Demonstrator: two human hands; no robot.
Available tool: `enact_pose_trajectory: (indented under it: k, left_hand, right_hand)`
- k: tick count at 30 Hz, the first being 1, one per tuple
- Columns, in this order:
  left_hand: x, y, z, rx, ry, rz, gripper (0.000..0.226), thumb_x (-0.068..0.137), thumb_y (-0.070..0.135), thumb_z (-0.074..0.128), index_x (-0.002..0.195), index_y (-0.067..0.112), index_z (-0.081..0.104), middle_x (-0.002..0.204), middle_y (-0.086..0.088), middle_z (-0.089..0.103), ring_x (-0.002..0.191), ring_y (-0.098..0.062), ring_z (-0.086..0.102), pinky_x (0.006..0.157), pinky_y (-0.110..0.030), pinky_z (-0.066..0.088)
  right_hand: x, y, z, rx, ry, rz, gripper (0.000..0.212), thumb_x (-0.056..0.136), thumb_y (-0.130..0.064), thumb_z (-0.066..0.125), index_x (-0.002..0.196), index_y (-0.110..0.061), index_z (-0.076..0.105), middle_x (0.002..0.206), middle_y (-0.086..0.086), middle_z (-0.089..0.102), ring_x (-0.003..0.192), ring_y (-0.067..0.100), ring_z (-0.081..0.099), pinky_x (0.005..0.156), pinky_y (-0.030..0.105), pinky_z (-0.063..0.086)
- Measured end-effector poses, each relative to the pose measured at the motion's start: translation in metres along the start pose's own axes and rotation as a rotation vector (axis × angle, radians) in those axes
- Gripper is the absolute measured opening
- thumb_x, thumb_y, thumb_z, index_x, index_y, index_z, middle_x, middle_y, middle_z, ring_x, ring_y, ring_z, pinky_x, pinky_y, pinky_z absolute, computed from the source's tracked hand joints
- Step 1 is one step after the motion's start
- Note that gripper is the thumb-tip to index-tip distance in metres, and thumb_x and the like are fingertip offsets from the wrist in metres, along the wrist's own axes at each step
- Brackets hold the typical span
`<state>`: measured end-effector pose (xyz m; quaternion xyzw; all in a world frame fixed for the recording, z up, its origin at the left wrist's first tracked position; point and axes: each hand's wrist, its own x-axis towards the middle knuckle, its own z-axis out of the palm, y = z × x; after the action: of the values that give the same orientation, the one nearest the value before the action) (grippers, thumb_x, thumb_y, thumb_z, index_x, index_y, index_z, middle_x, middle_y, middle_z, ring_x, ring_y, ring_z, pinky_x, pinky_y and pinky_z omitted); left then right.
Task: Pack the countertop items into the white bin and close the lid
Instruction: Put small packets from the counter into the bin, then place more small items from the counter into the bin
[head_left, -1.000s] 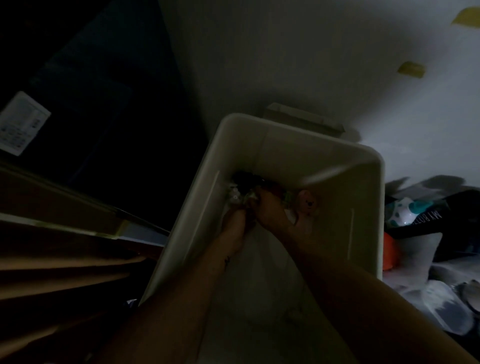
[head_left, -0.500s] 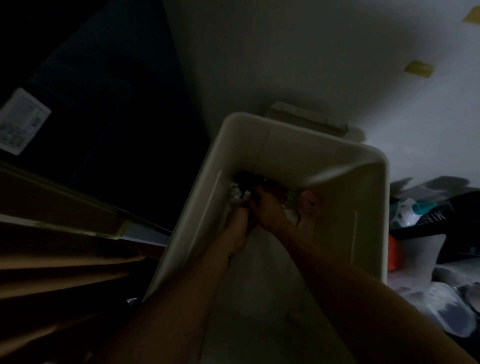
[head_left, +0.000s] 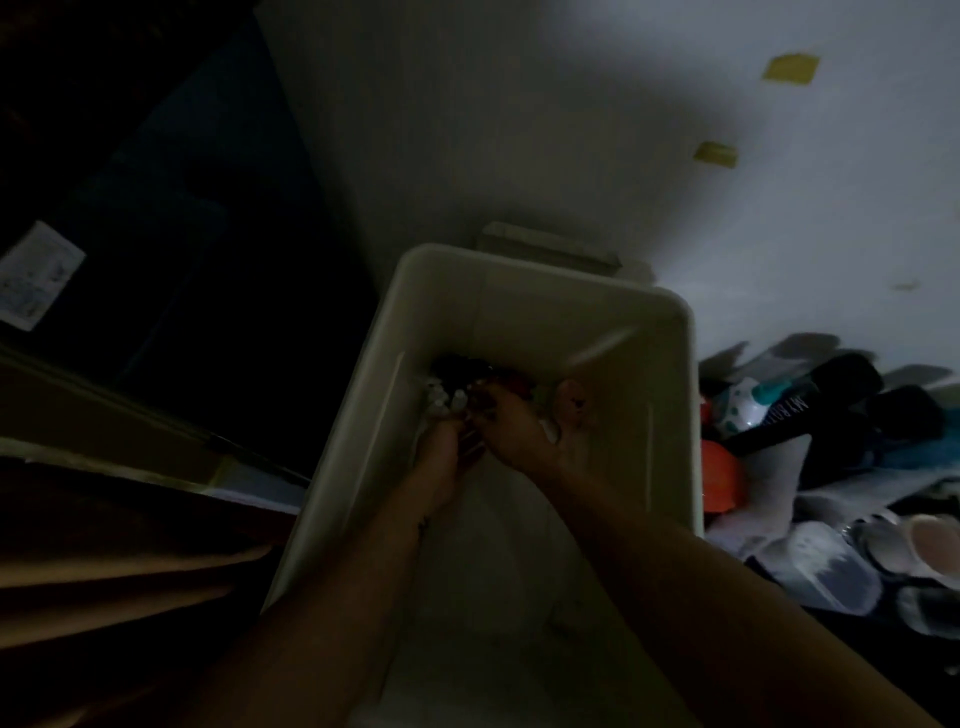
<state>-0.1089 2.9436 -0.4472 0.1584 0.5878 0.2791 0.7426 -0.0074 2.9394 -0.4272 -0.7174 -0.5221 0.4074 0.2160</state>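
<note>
The white bin stands open in the dim middle of the view. Both my arms reach down inside it. My left hand and my right hand are close together at the bin's far end, fingers curled among a small heap of dark and pale items. The light is too low to name those items or to see which of them each hand grips. A pale rounded object lies just right of my right hand. The bin's lid shows behind the far rim.
Right of the bin lies a pile of countertop items: a black bottle with white lettering, an orange object, a white and teal bottle, clear containers. A dark surface and brown boards fill the left. A wall rises behind.
Both hands stay deep in the bin at the same heap, with only slight shifts of the fingers. The view has tilted a little.
</note>
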Motion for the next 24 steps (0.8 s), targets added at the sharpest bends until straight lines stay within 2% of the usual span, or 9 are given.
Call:
enact_pose_trajectory:
  k: [2, 4, 9, 13, 14, 17, 19, 21, 24]
  left_hand:
    - [-0.007, 0.003, 0.002, 0.016, -0.058, 0.023, 0.021, 0.097, 0.02, 0.049, 0.1, 0.014, 0.069, 0.103, -0.012, 0.071, 0.091, -0.024, 0.066, 0.081, -0.035, 0.053]
    - [-0.02, 0.007, 0.005, 0.025, -0.061, 0.04, 0.02, 0.097, 0.022, 0.051, 0.098, 0.013, 0.069, 0.1, -0.011, 0.071, 0.089, -0.023, 0.066, 0.078, -0.034, 0.052]
    - [-0.045, 0.015, 0.015, 0.026, -0.1, 0.138, 0.021, 0.1, 0.018, 0.044, 0.109, 0.017, 0.064, 0.099, 0.0, 0.071, 0.09, -0.013, 0.065, 0.075, -0.028, 0.05]
    - [-0.075, 0.016, 0.036, -0.045, -0.181, 0.178, 0.028, 0.098, 0.011, 0.041, 0.122, 0.012, 0.057, 0.11, -0.005, 0.068, 0.094, -0.017, 0.065, 0.077, -0.029, 0.051]
    - [-0.079, 0.016, 0.042, -0.071, -0.2, 0.187, 0.028, 0.098, 0.01, 0.042, 0.121, 0.011, 0.056, 0.111, -0.007, 0.067, 0.093, -0.018, 0.065, 0.078, -0.03, 0.052]
    - [-0.099, 0.014, 0.063, -0.056, -0.245, 0.25, 0.023, 0.095, 0.007, 0.045, 0.111, 0.011, 0.061, 0.104, -0.011, 0.07, 0.094, -0.024, 0.066, 0.08, -0.034, 0.053]
    - [-0.106, 0.015, 0.073, -0.05, -0.28, 0.3, 0.022, 0.093, 0.005, 0.046, 0.106, 0.009, 0.064, 0.104, -0.015, 0.07, 0.097, -0.029, 0.065, 0.079, -0.037, 0.052]
    - [-0.118, 0.015, 0.088, -0.043, -0.246, 0.344, 0.022, 0.095, 0.004, 0.043, 0.102, 0.011, 0.063, 0.098, -0.01, 0.071, 0.09, -0.023, 0.067, 0.075, -0.032, 0.054]
    - [-0.146, 0.015, 0.114, -0.108, -0.291, 0.374, 0.025, 0.098, 0.004, 0.04, 0.112, 0.009, 0.059, 0.102, -0.006, 0.07, 0.091, -0.016, 0.068, 0.073, -0.026, 0.057]
  right_hand:
    - [-0.007, -0.002, -0.008, 0.029, 0.025, -0.013, 0.034, 0.094, -0.012, 0.056, 0.127, -0.001, 0.058, 0.126, 0.018, 0.061, 0.115, 0.031, 0.058, 0.099, 0.043, 0.046]
    - [-0.017, -0.005, -0.019, 0.059, 0.05, -0.022, 0.034, 0.094, -0.011, 0.057, 0.127, -0.003, 0.058, 0.125, 0.015, 0.063, 0.114, 0.029, 0.06, 0.098, 0.042, 0.048]
    - [-0.051, -0.018, -0.051, 0.152, 0.117, -0.067, 0.036, 0.091, -0.003, 0.058, 0.127, -0.002, 0.057, 0.119, 0.012, 0.065, 0.11, 0.022, 0.062, 0.089, 0.023, 0.047]
    - [-0.086, -0.025, -0.075, 0.28, 0.192, -0.1, 0.033, 0.09, -0.003, 0.058, 0.123, -0.003, 0.059, 0.112, 0.011, 0.067, 0.101, 0.017, 0.064, 0.093, 0.036, 0.053]
    - [-0.091, -0.028, -0.08, 0.314, 0.196, -0.108, 0.035, 0.091, -0.005, 0.058, 0.127, -0.005, 0.057, 0.112, 0.008, 0.067, 0.099, 0.014, 0.064, 0.09, 0.031, 0.054]
    - [-0.119, -0.032, -0.107, 0.387, 0.211, -0.164, 0.036, 0.095, -0.008, 0.053, 0.131, -0.013, 0.052, 0.104, -0.007, 0.064, 0.081, -0.003, 0.064, 0.064, 0.01, 0.05]
    - [-0.133, -0.033, -0.124, 0.418, 0.248, -0.204, 0.038, 0.096, -0.008, 0.053, 0.133, -0.014, 0.051, 0.111, -0.007, 0.062, 0.091, -0.003, 0.063, 0.07, 0.01, 0.051]
    - [-0.149, -0.03, -0.144, 0.455, 0.29, -0.24, 0.039, 0.095, -0.011, 0.054, 0.133, -0.017, 0.052, 0.12, -0.002, 0.062, 0.101, 0.003, 0.064, 0.081, 0.022, 0.055]
    - [-0.171, -0.014, -0.17, 0.608, 0.336, -0.217, 0.036, 0.095, -0.007, 0.056, 0.13, -0.015, 0.056, 0.119, 0.002, 0.065, 0.101, 0.01, 0.066, 0.086, 0.027, 0.056]
